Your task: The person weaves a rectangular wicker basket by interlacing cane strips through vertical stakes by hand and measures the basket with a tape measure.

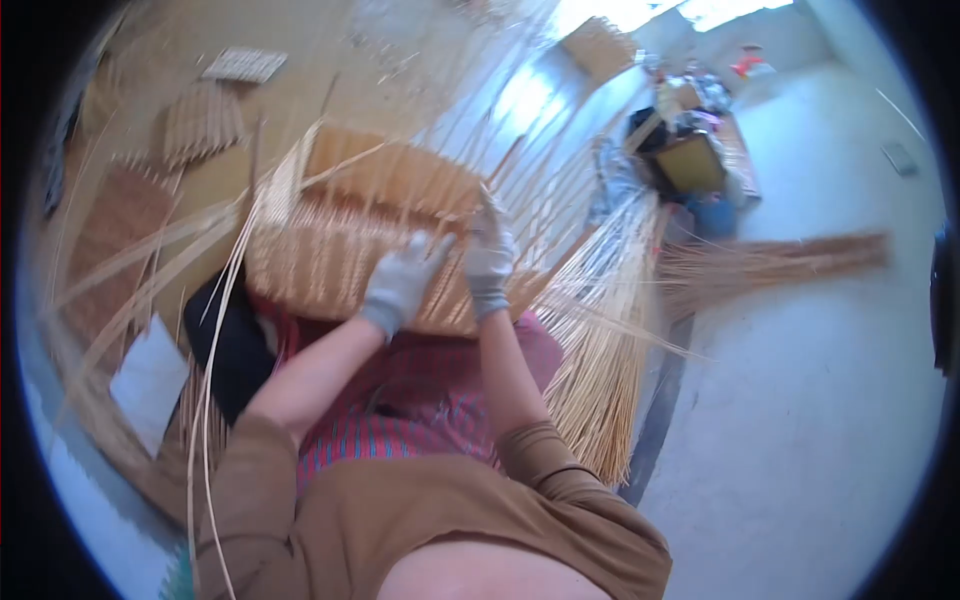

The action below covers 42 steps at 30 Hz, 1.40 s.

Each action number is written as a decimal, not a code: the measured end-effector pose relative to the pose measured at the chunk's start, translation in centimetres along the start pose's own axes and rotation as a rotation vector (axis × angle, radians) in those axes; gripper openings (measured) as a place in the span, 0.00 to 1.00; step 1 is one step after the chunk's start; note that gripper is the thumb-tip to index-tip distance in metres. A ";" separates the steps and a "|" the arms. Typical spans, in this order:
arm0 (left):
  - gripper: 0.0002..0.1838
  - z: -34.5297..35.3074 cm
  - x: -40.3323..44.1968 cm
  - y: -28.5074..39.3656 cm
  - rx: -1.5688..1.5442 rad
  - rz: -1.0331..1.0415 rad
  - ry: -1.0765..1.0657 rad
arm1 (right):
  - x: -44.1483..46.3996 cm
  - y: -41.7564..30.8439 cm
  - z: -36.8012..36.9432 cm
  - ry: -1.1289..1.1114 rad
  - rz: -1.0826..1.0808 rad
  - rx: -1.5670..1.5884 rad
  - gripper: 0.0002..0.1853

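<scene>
A half-woven wicker basket (315,255) lies across my lap, its open side facing up and long loose stakes sticking out from its far and right sides. My left hand (405,280), in a pale work glove, rests on the near woven wall with its fingers stretched out. At the right part of the basket, my right hand (488,255), gloved too, is closed around the weave. Motion blur hides whether a single strand is between its fingers. Pale loose strips (285,185) hang over the basket's left corner.
A bundle of pale reeds (600,400) lies at my right, with a broom-like brown bundle (790,265) beyond it. Woven panels (200,125) lie at the far left. A box (690,163) and clutter stand on the floor at the back right.
</scene>
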<state>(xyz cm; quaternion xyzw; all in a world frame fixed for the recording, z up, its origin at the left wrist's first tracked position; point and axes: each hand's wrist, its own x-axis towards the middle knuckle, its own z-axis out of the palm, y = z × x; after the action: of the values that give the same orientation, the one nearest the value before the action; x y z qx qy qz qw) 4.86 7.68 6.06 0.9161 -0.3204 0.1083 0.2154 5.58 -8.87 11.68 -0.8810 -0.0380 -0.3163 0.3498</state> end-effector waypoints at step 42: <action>0.37 3.7 4.3 8.7 0.053 0.076 -0.148 | -3.8 7.6 -9.1 0.319 0.625 0.281 0.13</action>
<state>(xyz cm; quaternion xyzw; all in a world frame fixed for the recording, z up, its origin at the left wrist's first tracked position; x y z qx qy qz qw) 2.90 -2.45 7.04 0.9142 -0.3669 0.0567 0.1625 -0.08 -19.82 9.97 -0.7332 0.2444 -0.3193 0.5484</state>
